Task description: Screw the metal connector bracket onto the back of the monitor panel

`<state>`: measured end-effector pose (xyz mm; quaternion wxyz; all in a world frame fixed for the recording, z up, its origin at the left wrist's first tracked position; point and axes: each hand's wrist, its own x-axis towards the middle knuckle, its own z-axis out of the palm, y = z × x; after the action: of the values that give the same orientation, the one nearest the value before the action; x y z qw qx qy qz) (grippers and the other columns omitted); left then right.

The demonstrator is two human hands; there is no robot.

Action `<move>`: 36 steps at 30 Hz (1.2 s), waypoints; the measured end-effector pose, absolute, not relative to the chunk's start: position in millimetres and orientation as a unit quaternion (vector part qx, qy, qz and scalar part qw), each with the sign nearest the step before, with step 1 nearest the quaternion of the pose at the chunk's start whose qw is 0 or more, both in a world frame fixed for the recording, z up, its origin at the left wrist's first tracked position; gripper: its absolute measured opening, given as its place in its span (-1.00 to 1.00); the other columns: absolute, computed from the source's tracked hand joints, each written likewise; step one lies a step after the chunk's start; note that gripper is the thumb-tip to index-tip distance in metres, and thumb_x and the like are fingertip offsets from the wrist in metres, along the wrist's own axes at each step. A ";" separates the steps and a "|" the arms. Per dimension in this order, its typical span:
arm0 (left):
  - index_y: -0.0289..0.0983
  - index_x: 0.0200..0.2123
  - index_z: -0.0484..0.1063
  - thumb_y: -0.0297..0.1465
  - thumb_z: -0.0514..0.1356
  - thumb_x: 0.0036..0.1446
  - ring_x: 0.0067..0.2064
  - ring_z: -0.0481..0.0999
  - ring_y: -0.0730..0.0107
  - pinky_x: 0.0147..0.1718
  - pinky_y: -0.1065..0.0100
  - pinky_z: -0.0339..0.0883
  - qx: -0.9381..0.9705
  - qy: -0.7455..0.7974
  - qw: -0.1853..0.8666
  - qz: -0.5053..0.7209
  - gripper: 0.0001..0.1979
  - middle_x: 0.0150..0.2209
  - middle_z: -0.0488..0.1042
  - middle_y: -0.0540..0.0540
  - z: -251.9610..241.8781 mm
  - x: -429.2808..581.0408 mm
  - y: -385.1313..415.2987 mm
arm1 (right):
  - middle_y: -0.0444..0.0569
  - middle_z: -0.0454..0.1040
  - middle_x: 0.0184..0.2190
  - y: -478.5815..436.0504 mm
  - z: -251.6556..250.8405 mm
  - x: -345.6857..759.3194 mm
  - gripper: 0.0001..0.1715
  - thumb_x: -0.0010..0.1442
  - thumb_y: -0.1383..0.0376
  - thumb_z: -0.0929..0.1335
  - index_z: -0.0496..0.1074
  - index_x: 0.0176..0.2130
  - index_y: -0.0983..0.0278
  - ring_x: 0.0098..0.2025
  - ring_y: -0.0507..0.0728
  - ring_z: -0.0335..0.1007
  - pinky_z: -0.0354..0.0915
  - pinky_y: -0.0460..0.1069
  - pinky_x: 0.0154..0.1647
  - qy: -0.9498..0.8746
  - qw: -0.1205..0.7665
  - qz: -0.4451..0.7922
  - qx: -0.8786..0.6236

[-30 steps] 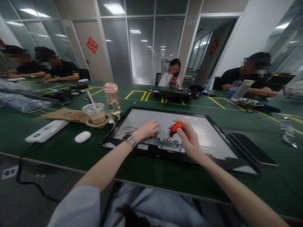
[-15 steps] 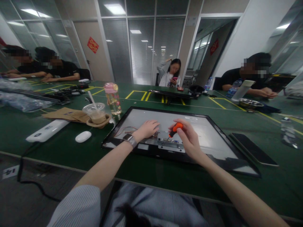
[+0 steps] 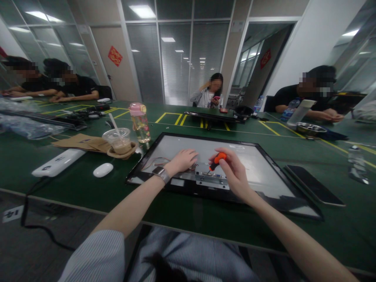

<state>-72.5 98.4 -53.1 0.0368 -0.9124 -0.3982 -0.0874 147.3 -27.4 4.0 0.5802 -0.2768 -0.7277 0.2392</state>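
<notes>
Screwdriver in right hand, axis slanted, shaft down-left toward bracket.

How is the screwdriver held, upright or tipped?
Tipped: the screwdriver slants in the right hand, its orange handle high and its shaft running down leftward. Whether its tip touches the metal bracket, I cannot tell.

Far glass partitions show bright light panels; a beige door stands left, a white wall right.
</notes>
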 end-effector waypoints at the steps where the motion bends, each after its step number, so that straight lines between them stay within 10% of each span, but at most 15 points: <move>1: -0.30 0.38 0.30 -0.29 -0.07 0.56 0.45 0.30 0.00 0.37 -0.06 0.23 -0.912 -0.400 0.036 -0.087 -0.54 0.41 0.33 -0.33 -53.7 -72.5 99.0 | -0.04 0.62 -0.14 -27.7 4.4 147.3 -0.73 0.50 0.22 0.30 0.41 0.15 0.11 -0.16 0.15 0.64 0.57 0.12 -0.08 -0.728 0.579 0.239 -0.278; 36: -0.31 0.37 0.31 -0.31 -0.07 0.56 0.45 0.30 0.01 0.36 -0.06 0.25 -0.916 -0.390 0.052 -0.085 -0.55 0.40 0.35 -0.32 -55.0 -72.9 99.6 | -0.03 0.61 -0.14 -27.0 4.1 147.9 -0.73 0.49 0.26 0.30 0.41 0.15 0.12 -0.16 0.15 0.65 0.57 0.11 -0.09 -0.730 0.580 0.237 -0.273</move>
<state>-72.9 99.6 -55.0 0.0520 -0.9156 -0.3897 -0.0848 147.9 -27.0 4.1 0.5796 -0.2734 -0.7304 0.2365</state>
